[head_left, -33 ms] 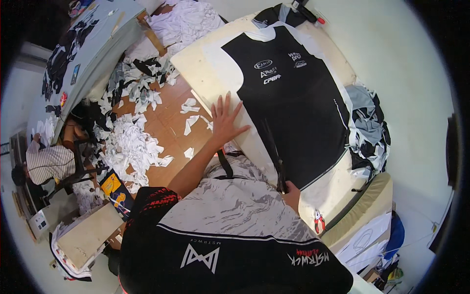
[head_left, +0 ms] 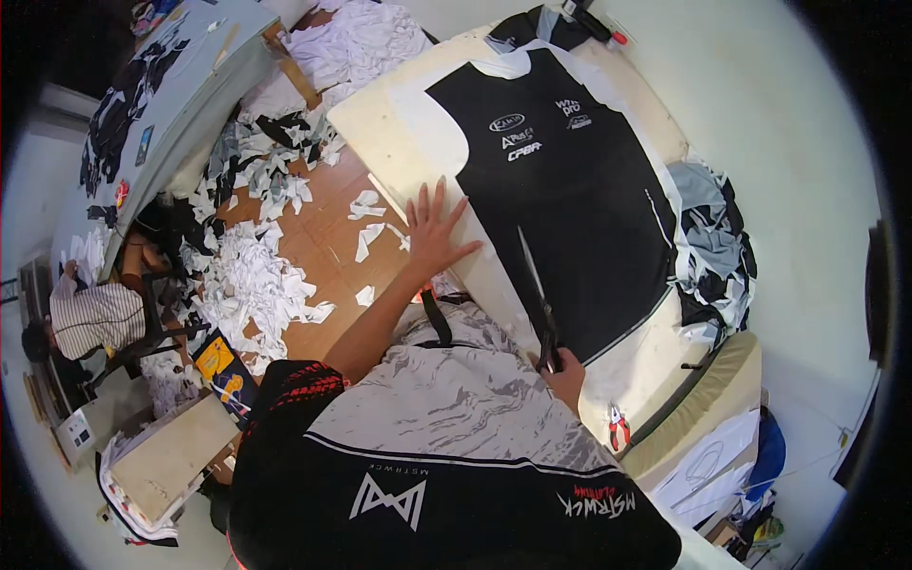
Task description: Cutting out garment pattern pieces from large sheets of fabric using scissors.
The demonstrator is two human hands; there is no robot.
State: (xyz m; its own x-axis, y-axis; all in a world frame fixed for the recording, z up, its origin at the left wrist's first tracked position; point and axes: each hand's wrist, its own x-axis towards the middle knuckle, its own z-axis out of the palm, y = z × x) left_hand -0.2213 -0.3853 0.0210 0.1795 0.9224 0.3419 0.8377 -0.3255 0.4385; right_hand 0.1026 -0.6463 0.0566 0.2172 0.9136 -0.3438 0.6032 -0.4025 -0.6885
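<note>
A black shirt panel (head_left: 570,218) with white printed marks lies flat on the cream tabletop, with white fabric margins around it. My left hand (head_left: 437,233) rests with fingers spread on the white margin along the panel's left side. Near the panel's lower left corner, my right hand (head_left: 567,378) grips the handles of long scissors (head_left: 539,299). Their blades point away from me over the black fabric, a light glint on the metal. Whether the blades are parted is hard to make out.
Red-handled pliers (head_left: 618,429) lie near the table's right front. Grey and black cloth (head_left: 708,223) is heaped along the right edge. White scraps (head_left: 256,285) litter the brown floor. A seated person (head_left: 100,318) in stripes is at far left, beside a grey-blue table (head_left: 204,90).
The scissors have turned slightly in my right hand, and the blade now catches the light. My left hand stays spread on the fabric margin.
</note>
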